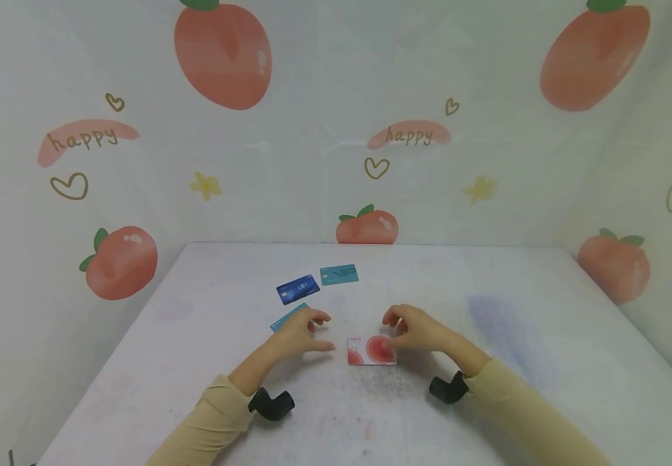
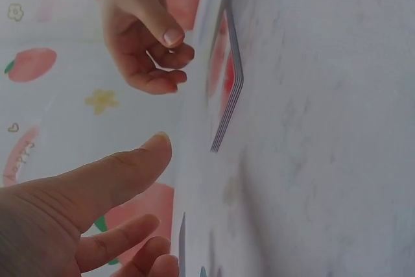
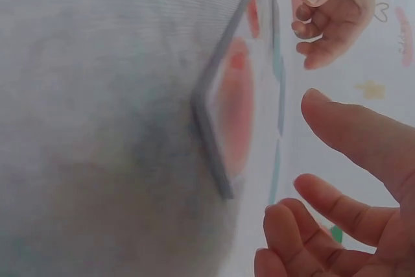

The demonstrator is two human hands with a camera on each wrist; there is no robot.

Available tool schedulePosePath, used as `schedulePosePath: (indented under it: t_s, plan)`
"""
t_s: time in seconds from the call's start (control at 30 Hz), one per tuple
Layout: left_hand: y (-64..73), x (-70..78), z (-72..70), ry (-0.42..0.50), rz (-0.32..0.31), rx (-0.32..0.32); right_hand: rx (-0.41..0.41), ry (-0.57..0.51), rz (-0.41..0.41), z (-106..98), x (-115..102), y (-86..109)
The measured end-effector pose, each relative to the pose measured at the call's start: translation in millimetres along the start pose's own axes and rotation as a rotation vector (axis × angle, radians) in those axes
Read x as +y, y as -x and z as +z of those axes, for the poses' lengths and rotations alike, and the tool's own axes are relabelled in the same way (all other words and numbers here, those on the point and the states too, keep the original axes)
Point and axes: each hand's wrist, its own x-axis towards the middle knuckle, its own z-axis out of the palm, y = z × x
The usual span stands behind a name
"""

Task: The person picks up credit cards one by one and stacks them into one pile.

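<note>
A small, neat stack of white cards with red circles (image 1: 370, 353) lies flat on the table between the two hands. Several thin layers show along its edge in the left wrist view (image 2: 228, 95). To its left, my left hand (image 1: 296, 334) hovers with thumb and fingers spread apart, holding nothing. On the other side, my right hand (image 1: 420, 329) is above the stack's right end, fingers loosely bent and thumb apart; the right wrist view shows a gap between this hand (image 3: 350, 205) and the stack (image 3: 235, 108). A light blue card (image 1: 289, 317) lies partly hidden behind the left hand.
Farther back on the white table (image 1: 196, 310) lie a dark blue VIP card (image 1: 297, 289) and a teal VIP card (image 1: 339, 274), apart from each other. A white backdrop printed with red fruit (image 1: 367, 228) rises behind the table. Black curved pieces (image 1: 273, 405) sit at both wrists.
</note>
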Motion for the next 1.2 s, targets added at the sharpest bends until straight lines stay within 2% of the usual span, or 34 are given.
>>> schedulePosePath:
  t_s: [0.13,0.17,0.2,0.23,0.47,0.63,0.77,0.97,1.2]
  plan:
    - [0.4,-4.5,-6.5,0.001,0.002,0.007,-0.009,-0.008,-0.034,-4,-4,-9.5]
    - [0.5,-6.1,-7.9,-0.004,-0.003,0.006,-0.011,-0.012,-0.034,-4,-6,-12.1]
    - [0.4,-5.2,-10.5,0.000,-0.038,-0.011,-0.013,-0.013,-0.035,-5,-7,-14.7]
    - [0.6,-6.5,-12.2,-0.002,-0.034,-0.009,-0.015,-0.015,-0.032,-6,-9,-17.1]
    - [5.3,-10.2,-22.4,-0.010,-0.073,0.044,-0.035,-0.002,-0.116,-11,-19,-33.3]
    - [9.8,-15.8,-29.3,0.001,-0.111,0.056,-0.062,-0.013,-0.148,-9,-25,-48.2]
    - [16.0,-22.0,-37.2,0.006,-0.141,0.070,-0.080,-0.034,-0.165,-7,-33,-61.6]
    - [28.3,-34.1,-49.1,0.017,-0.230,0.098,-0.097,-0.054,-0.162,1,-44,-81.5]
    - [41.9,-43.4,-55.3,0.036,-0.305,0.125,-0.129,-0.077,-0.153,11,-53,-97.6]
